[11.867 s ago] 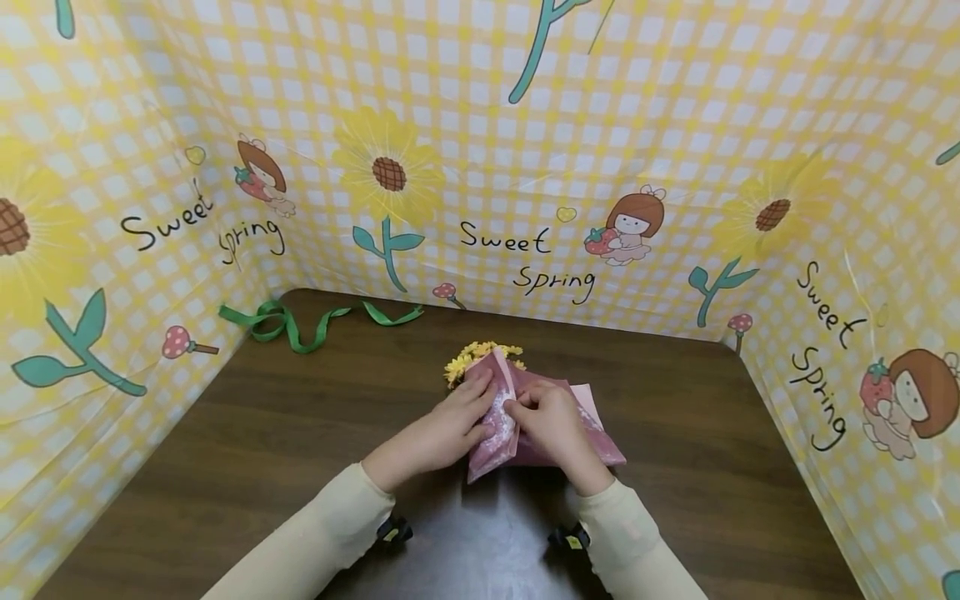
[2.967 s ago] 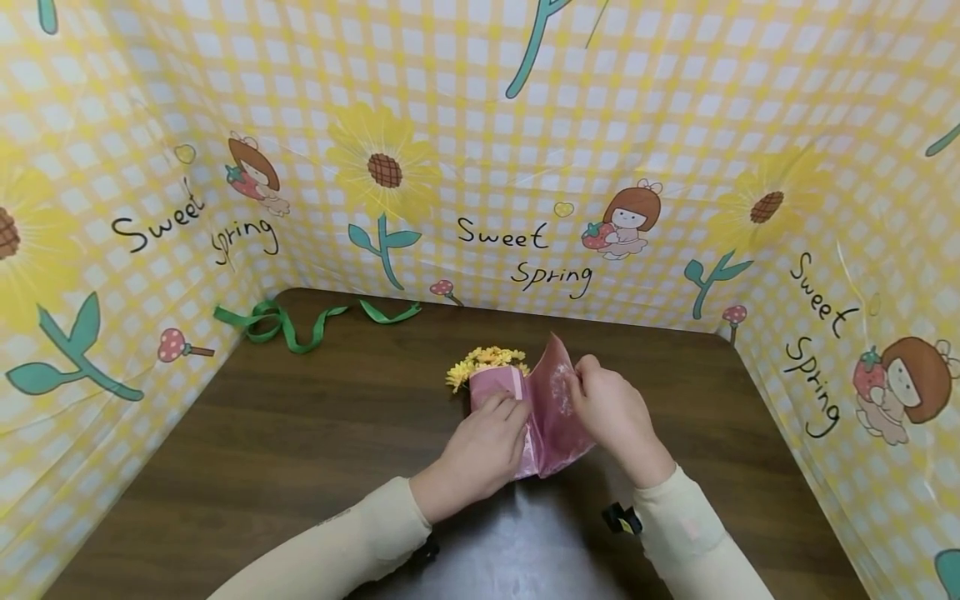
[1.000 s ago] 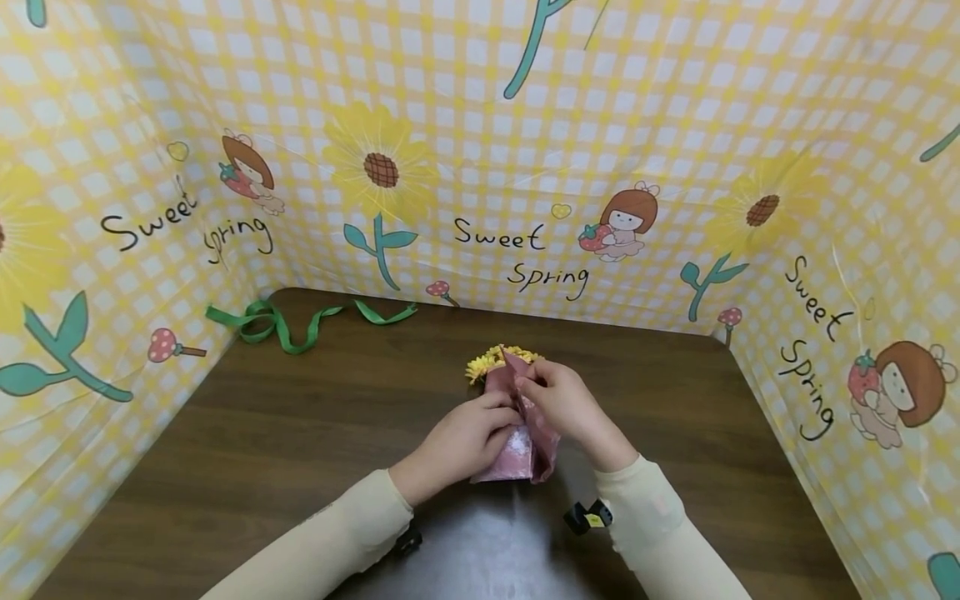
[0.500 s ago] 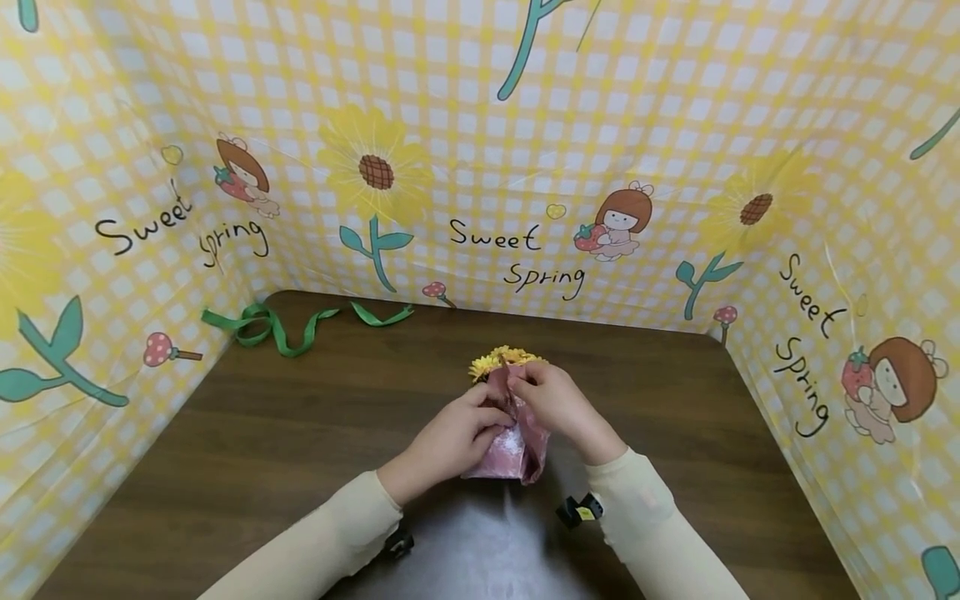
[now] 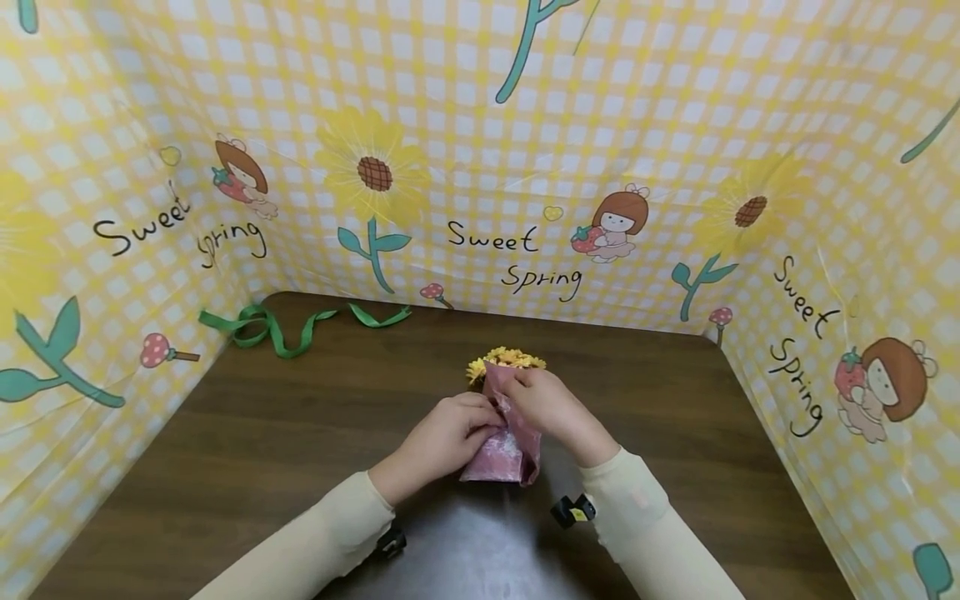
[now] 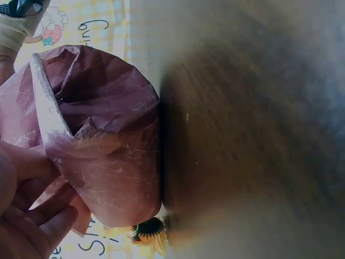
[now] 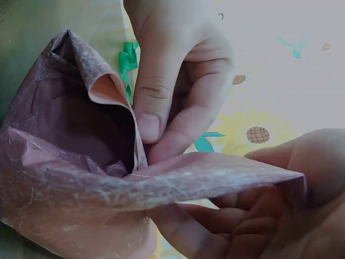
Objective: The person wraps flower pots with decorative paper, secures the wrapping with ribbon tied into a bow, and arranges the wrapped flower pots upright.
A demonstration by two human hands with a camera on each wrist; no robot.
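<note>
A bunch of yellow flowers [image 5: 506, 358] lies on the table, its lower part wrapped in pink paper [image 5: 491, 465]. My left hand [image 5: 442, 437] pinches an edge of the paper between thumb and finger, clearest in the right wrist view [image 7: 167, 91]. My right hand [image 5: 551, 408] holds a raised flap of the same paper [image 7: 215, 181] folded over towards the left; its fingers curl beneath the flap. The left wrist view shows the wrapper's creased, gathered end [image 6: 102, 97] and one yellow flower [image 6: 148, 237] below it. The stems are hidden inside the paper.
Green ribbon [image 5: 217, 319] lies in loops at the table's back left, with a shorter length [image 5: 367, 319] beside it. Yellow checked cloth [image 5: 480, 158] walls in the back and both sides of the dark wooden table [image 5: 300, 417].
The right-hand flap of paper, spread out to the right three seconds ago, now lies folded over the bundle towards the left. Both hands have shifted slightly left in the last second.
</note>
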